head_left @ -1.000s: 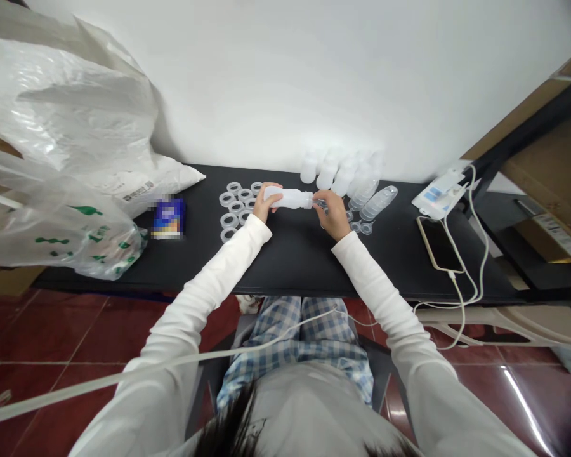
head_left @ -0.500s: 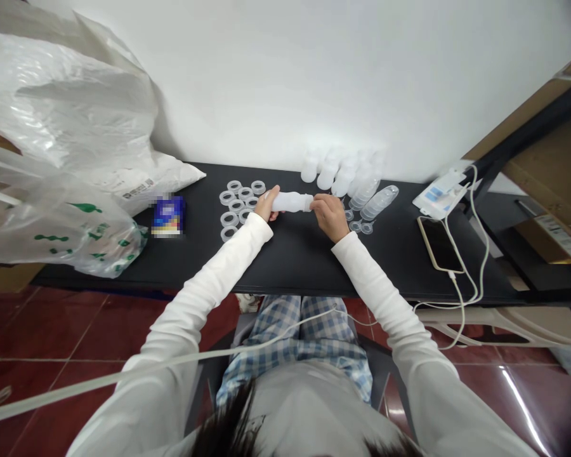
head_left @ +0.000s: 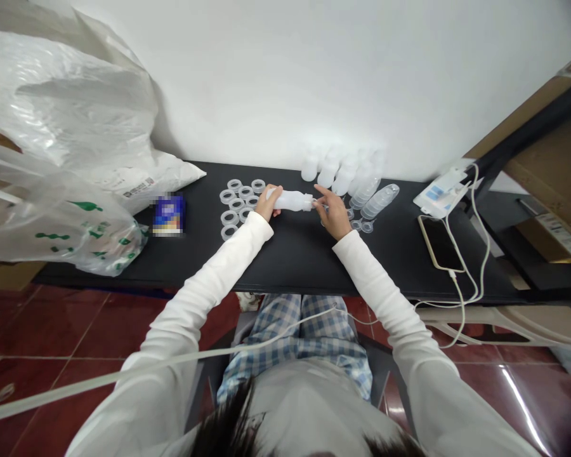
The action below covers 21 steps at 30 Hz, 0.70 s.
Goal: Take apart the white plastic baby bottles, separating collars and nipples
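Note:
My left hand (head_left: 267, 203) is wrapped round the base of a small white plastic bottle (head_left: 292, 200) held sideways just above the black table (head_left: 290, 254). My right hand (head_left: 334, 212) pinches at the bottle's neck end, its fingers closed on something small that I cannot make out. Several translucent ring caps (head_left: 238, 206) lie to the left of my left hand. More white bottles (head_left: 335, 171) and clear bottles (head_left: 378, 200) lie beyond and to the right of my right hand.
Big plastic bags (head_left: 61, 158) fill the table's left end, with a blue packet (head_left: 168, 214) beside them. At the right lie a phone (head_left: 438, 244) on a cable, a white box (head_left: 441, 192), and a dark shelf with cardboard boxes (head_left: 552, 165).
The bottle stayed between both hands and shifted slightly. My right hand's fingers moved at the neck end, closing over it and then drawing back to a pinch.

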Motion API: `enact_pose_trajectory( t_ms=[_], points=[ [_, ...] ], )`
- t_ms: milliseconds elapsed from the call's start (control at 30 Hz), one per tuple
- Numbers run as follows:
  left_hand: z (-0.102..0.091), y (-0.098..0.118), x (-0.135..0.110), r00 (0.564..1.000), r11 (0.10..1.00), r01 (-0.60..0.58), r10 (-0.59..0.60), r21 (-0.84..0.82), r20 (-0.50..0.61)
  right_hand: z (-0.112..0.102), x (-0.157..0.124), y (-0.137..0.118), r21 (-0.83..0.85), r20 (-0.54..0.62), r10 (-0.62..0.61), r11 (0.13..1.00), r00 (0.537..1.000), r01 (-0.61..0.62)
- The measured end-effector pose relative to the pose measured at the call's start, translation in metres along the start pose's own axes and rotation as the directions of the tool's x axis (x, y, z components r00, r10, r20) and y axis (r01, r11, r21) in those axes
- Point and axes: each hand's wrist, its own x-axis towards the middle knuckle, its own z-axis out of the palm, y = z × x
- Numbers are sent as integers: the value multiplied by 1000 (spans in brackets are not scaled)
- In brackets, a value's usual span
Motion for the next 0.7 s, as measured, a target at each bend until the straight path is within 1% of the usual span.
enact_pose_trajectory(
  t_ms=[100, 233, 367, 533, 600, 700],
  points=[
    [0, 2, -2, 1000, 999, -26, 26, 30, 12, 2, -1, -2, 27, 0, 33, 999, 999, -33],
    [0, 2, -2, 998, 998, -47, 49, 48, -32, 1, 0, -2, 10, 66, 56, 998, 996, -56],
    [-1, -2, 3, 996, 999, -30, 33, 32, -82, -2, 1, -1, -84, 74, 10, 996, 997, -4],
    [-2, -5, 6, 997, 1000, -25, 26, 10, -69, -6, 1, -2, -172, 102, -39, 983, 994, 56],
    [-2, -3, 4, 997, 999, -47, 48, 5, -59, -6, 0, -2, -183, 90, -41, 981, 995, 57],
    [0, 2, -1, 992, 994, -110, 111, 16, -56, -5, 0, -1, -186, 88, -31, 981, 996, 47]
  ],
)
